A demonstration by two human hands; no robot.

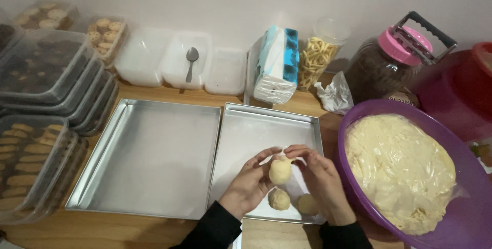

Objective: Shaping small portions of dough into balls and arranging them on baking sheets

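Left hand [249, 182] and right hand [318, 174] together over the right tray [246, 131], fingers curled round one dough ball [280, 170], held between both sets of fingertips just above the tray floor. Neither hand wide open; both half-closed on the ball. Below it, two more balls [279, 199] lying on the tray near its front edge, close together, the right one partly behind the right hand. Left tray [148, 156] just beside, edges nearly touching. Purple bowl [461, 218] of pale dough at right, near the right hand. Along the wall: clear tubs, a spoon [191, 60] on one lid, a tissue pack [277, 64], a jar [384, 64] with pink lid. Stacked cookie boxes [36, 172] at far left.
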